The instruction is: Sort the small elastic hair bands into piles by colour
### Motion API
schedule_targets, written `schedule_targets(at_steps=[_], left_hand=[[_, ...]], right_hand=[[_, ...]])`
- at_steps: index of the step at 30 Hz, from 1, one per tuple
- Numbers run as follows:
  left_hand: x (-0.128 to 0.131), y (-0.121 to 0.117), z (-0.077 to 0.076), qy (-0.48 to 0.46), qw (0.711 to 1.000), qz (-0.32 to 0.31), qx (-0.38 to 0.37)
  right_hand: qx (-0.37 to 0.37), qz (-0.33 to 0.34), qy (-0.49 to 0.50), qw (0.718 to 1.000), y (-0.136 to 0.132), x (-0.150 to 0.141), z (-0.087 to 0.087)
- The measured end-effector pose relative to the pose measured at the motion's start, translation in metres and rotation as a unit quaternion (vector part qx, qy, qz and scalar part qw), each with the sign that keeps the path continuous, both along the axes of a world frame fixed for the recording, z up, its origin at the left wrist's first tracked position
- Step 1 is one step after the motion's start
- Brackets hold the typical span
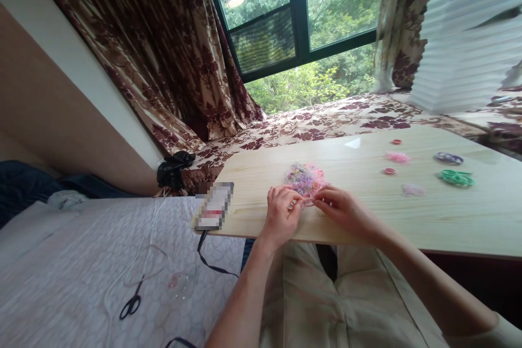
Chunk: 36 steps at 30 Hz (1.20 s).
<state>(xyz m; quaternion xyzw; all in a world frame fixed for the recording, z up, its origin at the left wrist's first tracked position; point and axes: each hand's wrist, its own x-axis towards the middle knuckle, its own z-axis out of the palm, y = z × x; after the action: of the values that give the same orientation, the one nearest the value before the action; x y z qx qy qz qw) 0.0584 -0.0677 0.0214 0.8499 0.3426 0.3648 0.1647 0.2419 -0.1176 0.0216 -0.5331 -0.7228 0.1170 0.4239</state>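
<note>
Left hand: palm down, fingers curled, thumb and fingertips brought together at the near edge of the multicolored pile, pinching one end of a small pinkish piece. Right hand: mirrored, knuckles up, fingers bent and bunched, thumb and index closed at the other end of the same piece; exact grip too small to tell. Fingertips of the two nearly met, wrists apart. Left forearm ran up steeply from the bottom of the view; right forearm slanted in from the lower right, over the near table edge. Pile lay on the pale wooden table, just beyond the fingertips. Right of it, well apart: red ring, pink bunch, pinkish-red ring, pale pink bunch, then dark purple-and-white bunch and green bunch. Phone-like device, blurred, sat at the table's left end, black strap hanging below. Scissors lay on the quilted bed cover, near a white cord. Window and patterned curtains stood beyond.
</note>
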Motion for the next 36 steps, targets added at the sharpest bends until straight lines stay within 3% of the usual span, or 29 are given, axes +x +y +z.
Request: schedule_targets(at_steps=[7, 12, 17, 22, 26, 36], left_hand=[[0.001, 0.005, -0.008, -0.048, 0.997, 0.058, 0.023], [0.0, 0.011, -0.02, -0.066, 0.988, 0.13, 0.055], [0.0, 0.016, -0.029, -0.082, 0.983, 0.155, 0.06], [0.0, 0.016, -0.03, -0.081, 0.981, 0.165, 0.063], [0.001, 0.017, -0.032, -0.08, 0.981, 0.166, 0.061], [0.0, 0.018, -0.033, -0.072, 0.982, 0.167, 0.055]], right_hand=[[-0.003, 0.005, 0.057, 0.998, -0.001, 0.001, 0.001], [0.059, -0.061, -0.029, 0.996, -0.013, 0.013, 0.011], [0.079, -0.188, -0.153, 0.967, -0.033, 0.075, 0.025], [0.069, -0.297, -0.251, 0.919, -0.04, 0.143, 0.025], [0.029, -0.308, -0.317, 0.897, -0.032, 0.163, 0.023], [-0.046, -0.264, -0.393, 0.88, -0.017, 0.164, 0.024]])
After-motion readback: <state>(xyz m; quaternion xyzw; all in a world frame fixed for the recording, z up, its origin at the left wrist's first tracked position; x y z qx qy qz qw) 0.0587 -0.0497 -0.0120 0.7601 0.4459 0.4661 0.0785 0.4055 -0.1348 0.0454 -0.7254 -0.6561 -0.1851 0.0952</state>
